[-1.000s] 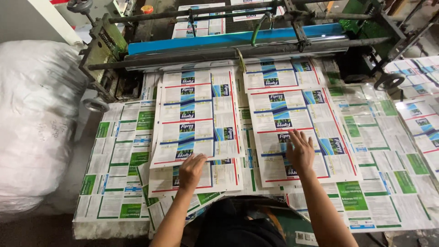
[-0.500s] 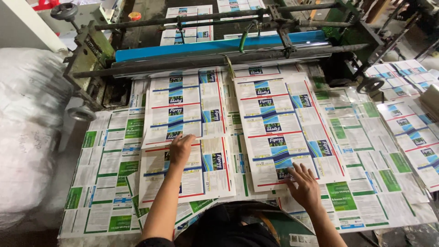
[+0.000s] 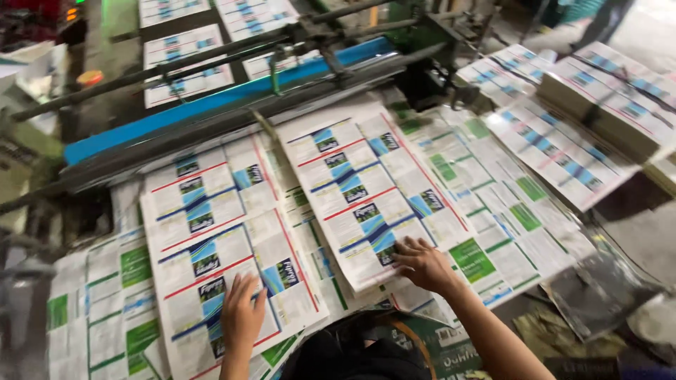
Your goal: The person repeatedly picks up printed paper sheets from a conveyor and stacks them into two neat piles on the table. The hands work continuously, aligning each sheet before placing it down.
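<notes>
My left hand [image 3: 241,316] lies flat, fingers spread, on the near end of the left stack of printed sheets [image 3: 218,232], white with blue, red and black patches. My right hand [image 3: 421,262] rests with fingers apart on the near corner of the right stack of printed sheets [image 3: 366,190]. Both stacks lie side by side below the machine's blue bar [image 3: 232,98]. Neither hand grips a sheet.
Green-and-white printed sheets [image 3: 493,218] spread under and around both stacks. More blue-printed stacks [image 3: 598,98] sit at the right. The dark roller machine [image 3: 296,42] runs across the top. Dark clothing [image 3: 352,352] fills the bottom middle.
The view has swung right and tilted. My left hand has slid down toward the near edge of the left stack. My right hand has moved in to the near corner of the right stack.
</notes>
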